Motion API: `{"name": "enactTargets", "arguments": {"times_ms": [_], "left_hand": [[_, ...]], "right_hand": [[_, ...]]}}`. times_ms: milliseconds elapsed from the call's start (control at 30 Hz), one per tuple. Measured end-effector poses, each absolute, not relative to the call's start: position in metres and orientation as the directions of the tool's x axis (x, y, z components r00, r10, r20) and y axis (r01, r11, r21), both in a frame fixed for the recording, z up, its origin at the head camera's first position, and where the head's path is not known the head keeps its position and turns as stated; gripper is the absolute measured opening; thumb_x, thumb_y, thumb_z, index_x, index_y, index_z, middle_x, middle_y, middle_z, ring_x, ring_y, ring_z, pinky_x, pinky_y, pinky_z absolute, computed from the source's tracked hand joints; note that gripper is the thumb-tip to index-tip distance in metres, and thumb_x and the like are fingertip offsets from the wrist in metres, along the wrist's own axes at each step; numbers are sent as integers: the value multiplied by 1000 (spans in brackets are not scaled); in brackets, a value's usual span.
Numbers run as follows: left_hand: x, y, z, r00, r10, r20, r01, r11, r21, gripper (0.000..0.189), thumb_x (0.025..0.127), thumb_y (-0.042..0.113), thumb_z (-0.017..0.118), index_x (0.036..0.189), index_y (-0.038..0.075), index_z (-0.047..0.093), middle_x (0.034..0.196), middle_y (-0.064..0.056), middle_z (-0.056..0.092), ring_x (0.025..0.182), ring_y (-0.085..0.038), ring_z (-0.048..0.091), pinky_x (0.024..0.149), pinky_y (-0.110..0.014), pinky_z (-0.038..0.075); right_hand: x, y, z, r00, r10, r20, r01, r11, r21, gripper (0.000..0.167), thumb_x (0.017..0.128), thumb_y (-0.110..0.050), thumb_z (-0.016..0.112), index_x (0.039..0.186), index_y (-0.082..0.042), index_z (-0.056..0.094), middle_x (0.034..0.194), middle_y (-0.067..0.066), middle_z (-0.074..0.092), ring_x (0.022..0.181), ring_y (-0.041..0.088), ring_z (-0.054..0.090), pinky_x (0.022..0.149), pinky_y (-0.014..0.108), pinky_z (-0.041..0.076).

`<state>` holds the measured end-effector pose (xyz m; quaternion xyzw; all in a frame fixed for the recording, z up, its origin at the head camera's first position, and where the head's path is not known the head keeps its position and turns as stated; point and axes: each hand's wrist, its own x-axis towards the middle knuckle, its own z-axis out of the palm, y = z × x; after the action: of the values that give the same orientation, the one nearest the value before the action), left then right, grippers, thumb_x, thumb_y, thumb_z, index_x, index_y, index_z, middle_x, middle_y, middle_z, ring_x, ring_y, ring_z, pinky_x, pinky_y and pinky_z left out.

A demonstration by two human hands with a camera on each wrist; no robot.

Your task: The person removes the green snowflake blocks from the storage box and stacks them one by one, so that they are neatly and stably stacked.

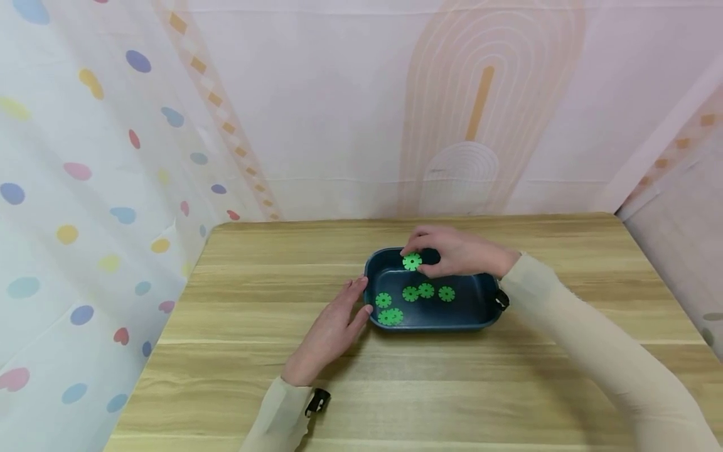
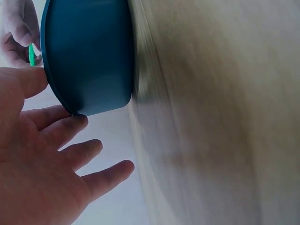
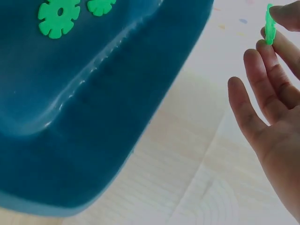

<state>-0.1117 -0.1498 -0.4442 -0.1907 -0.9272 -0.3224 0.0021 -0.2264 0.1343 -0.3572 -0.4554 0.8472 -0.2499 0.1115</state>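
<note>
To your left, a dotted curtain [image 1: 90,201] hangs beside the wooden bench [image 1: 243,295]. Your left hand [image 1: 330,323] touches the left end of the dark blue tub [image 1: 465,312], fingers spread and fairly straight. Inside lie green discs [image 1: 383,300]: three at the left end, two overlapping, then three near the middle. Above the tub's far side, your right hand [image 1: 456,252] pinches another disc [image 1: 412,262] between thumb and fingers.

Reachable room into blue tray [image 1: 437,328] from near side, left hand [image 1: 332,326] blocking left end, right hand [image 1: 454,251] above far side
</note>
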Motion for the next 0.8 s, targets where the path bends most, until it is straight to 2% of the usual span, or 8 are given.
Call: {"name": "enactTargets", "arguments": {"times_ms": [167,367,700,800], "left_hand": [[-113,-150,-443,-929,349,124,349,717,604,58,109,27,56,158,1,39,164,-13,38,152,-38,31,122,-53,30],[-114,-150,-442,-930,346,123,347,719,602,58,109,27,56,158,1,39,164,-13,38,152,-38,31,121,-54,30],[-114,-153,-441,-933,339,119,340,727,597,58,109,27,57,158,2,40,164,-12,38,153,-37,30,121,-53,31],[-114,-154,-440,-936,338,101,329,734,594,58,109,28,55,159,2,39,165,-11,37,153,-35,29,122,-52,30]], "right_hand": [[-224,146,-355,-581,-810,83,-722,465,-511,34,95,-12,73,128,-8,72,128,5,63,112,23,64,100,46,55],[-219,158,-352,-639,-763,94,-684,509,-522,34,94,-13,74,127,-8,71,127,6,64,109,23,63,98,47,55],[-213,175,-356,-667,-732,139,-677,517,-525,31,94,-14,75,124,-11,72,125,4,66,109,28,63,98,50,54],[-210,180,-356,-674,-724,150,-679,526,-512,31,94,-14,76,124,-10,72,125,4,66,111,25,62,99,49,54]]}}
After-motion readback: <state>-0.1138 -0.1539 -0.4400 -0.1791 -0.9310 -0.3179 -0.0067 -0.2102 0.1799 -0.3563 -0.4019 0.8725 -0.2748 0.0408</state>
